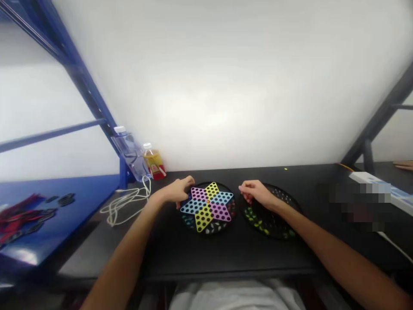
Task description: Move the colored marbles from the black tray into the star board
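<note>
While L hand is held w/ fingers part-spread beside star board, R hand is held curled by round tray; any grip on pcs can't be told.

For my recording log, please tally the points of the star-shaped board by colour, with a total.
Yellow points: 2
Pink points: 2
Blue points: 2
Total: 6 points on the star-shaped board
</note>
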A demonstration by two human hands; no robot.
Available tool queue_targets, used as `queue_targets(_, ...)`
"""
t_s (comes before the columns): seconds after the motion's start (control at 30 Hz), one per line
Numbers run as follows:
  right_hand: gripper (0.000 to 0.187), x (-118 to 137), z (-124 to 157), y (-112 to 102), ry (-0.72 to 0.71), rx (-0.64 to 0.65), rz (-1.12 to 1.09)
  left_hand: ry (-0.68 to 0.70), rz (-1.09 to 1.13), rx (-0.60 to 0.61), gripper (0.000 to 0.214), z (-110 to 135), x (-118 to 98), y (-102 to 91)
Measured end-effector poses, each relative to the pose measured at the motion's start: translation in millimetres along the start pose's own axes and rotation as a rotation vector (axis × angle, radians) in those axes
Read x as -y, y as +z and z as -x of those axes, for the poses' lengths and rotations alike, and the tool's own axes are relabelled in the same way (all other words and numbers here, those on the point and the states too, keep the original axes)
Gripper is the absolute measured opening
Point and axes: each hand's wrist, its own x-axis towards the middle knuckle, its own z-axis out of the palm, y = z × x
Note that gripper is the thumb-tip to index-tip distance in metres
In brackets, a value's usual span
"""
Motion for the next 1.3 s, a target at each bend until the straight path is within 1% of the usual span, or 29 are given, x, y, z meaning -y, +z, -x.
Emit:
queue_targets(0.07,0.029,5,3,3,-0.097,-0.047,0.196,0.000,-0.037,-0.016,0.056,-1,1,-1.3)
queue_targets(0.13,0.022,14,8,7,-0.197,-0.058,0.394,0.039,-0.093,-0.114,0.040,-5,3,0.0)
queue_targets(0.2,0.016,22,14,13,-0.261,-0.014,0.549,0.116,-0.154,-0.275,0.027,-12,4,4.2)
queue_targets(0.23,0.014,27,16,16,-0.277,0.018,0.613,0.161,-0.170,-0.345,0.026,-16,5,7.0)
queue_targets(0.27,0.013,30,19,19,-0.289,0.048,0.671,0.201,-0.167,-0.390,0.027,-19,6,9.9)
queue_targets(0.3,0.013,34,21,21,-0.295,0.075,0.723,0.229,-0.151,-0.409,0.027,-22,6,12.5)
queue_targets(0.4,0.015,40,24,27,-0.283,0.131,0.843,0.254,-0.089,-0.402,0.029,-27,8,17.1)
queue_targets(0.47,0.019,42,24,28,-0.265,0.138,0.904,0.243,-0.050,-0.383,0.029,-26,9,16.7)
queue_targets(0.57,0.023,43,23,27,-0.238,0.151,0.965,0.177,0.045,-0.288,0.033,-21,9,13.5)
queue_targets(0.67,0.023,42,22,25,-0.224,0.160,0.956,0.136,0.116,-0.190,0.035,-15,8,10.9)
queue_targets(0.8,0.018,37,18,24,-0.184,0.125,0.865,0.148,0.134,-0.172,0.033,-13,6,10.0)
queue_targets(0.9,0.020,33,15,24,-0.175,0.068,0.714,0.140,0.147,-0.169,0.033,-14,6,9.9)
queue_targets(0.97,0.024,32,12,24,-0.146,0.002,0.501,0.136,0.161,-0.166,0.033,-15,7,9.8)
queue_targets(1.07,0.028,32,8,23,-0.014,-0.080,-0.007,0.140,0.188,-0.183,0.035,-15,8,9.7)
queue_targets(1.13,0.026,33,5,21,0.072,-0.084,-0.330,0.136,0.199,-0.202,0.038,-15,8,9.9)
queue_targets(1.17,0.026,34,4,20,0.099,-0.079,-0.447,0.129,0.205,-0.212,0.041,-15,8,10.2)
queue_targets(1.23,0.028,34,2,17,0.139,-0.076,-0.570,0.114,0.216,-0.224,0.045,-14,8,10.8)
queue_targets(1.3,0.033,33,2,15,0.167,-0.109,-0.558,0.106,0.225,-0.226,0.048,-14,7,11.3)
